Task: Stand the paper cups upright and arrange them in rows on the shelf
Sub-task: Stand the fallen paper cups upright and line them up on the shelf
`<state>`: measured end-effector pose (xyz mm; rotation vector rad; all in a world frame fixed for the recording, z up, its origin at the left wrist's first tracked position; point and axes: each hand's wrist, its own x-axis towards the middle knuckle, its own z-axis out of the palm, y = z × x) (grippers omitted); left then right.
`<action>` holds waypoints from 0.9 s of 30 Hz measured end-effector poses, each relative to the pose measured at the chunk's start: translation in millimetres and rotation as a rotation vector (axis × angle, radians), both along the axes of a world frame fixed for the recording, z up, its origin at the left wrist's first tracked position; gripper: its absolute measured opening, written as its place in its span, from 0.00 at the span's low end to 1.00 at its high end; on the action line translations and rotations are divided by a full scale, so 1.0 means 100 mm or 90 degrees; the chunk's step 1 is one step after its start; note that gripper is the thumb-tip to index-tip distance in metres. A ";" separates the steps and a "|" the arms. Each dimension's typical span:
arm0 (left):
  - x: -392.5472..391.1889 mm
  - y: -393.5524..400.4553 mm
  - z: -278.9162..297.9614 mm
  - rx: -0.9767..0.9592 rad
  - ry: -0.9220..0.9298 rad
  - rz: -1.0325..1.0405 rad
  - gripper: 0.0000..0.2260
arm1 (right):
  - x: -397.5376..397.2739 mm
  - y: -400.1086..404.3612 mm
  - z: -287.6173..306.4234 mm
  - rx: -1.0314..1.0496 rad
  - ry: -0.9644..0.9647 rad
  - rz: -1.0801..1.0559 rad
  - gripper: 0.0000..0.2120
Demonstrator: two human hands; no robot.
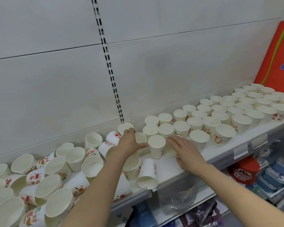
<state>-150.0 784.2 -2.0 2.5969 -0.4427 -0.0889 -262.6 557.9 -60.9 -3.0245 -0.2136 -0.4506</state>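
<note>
The white paper cup w/ red-and-green print point(156, 146) stood upright near the shelf's front edge, about mid-length, at the left end of the finished rows; it was the cup being seated. The left hand point(129, 141) came over the jumble, thumb touching that cup's left side, fingers curled round a second plain white upright cup point(140, 139) just behind-left, fingertips near a third cup point(125, 127) by the back panel. The right hand point(185, 149) lay flat, fingers straight and relaxed, not clenched, pressing against a cup point(170, 149) mostly hidden under it, just right of the printed one. To the right, the upright white cups in rows point(236, 110) ran toward the shelf's right end, up to a tall orange package w/ green stripe point(275, 58). To the left, the heap of tipped white paper cups point(47, 182) covered the shelf's left part, incl. one lying on its side point(147, 173) at the front lip, mouth toward the edge. Judgement: do this step well by nudging the printed cup rightward till its rim just met its neighbours, keeping it in line w/ the front row, pushing low on the wall so it wouldn't tip. Light pressure only; thin paper dents. Watch the forearm over the heap and the sideways cup at the white metal shelf point(228, 151) lip, which could roll off onto the lower shelves.
</note>
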 end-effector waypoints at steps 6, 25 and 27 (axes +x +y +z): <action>-0.11 0.02 0.10 0.041 -0.004 -0.021 0.42 | 0.14 -0.01 0.05 -0.055 -0.024 0.023 0.36; -1.52 -0.38 -0.42 0.320 -0.182 0.139 0.40 | -0.90 -0.94 0.20 0.632 -0.258 -0.159 0.29; -1.49 -0.42 -0.40 0.296 -0.130 0.148 0.38 | -0.89 -1.11 0.17 0.632 -0.245 -0.179 0.29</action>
